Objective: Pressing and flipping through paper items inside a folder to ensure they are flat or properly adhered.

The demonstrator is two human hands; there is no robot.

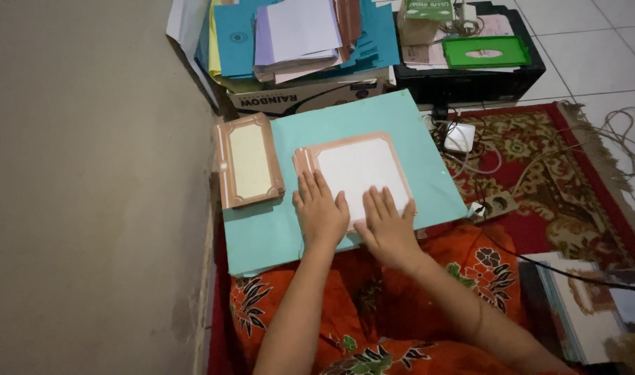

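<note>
Left hand (320, 212) pressed flat, fingers together and stretched out, on the lower left part of a white card with a brown ornamental border (357, 173); right hand (389, 226) flat just beside it on the card's lower edge, fingers extended and slightly spread, clamped on nothing. Card lying near the middle of a turquoise board (401, 118) propped across a lap in orange floral cloth (463, 260). Second brown-bordered card with a pale yellow centre (247, 161) resting over the board's left edge, apart from both hands, beside a grey wall (88, 187).
</note>
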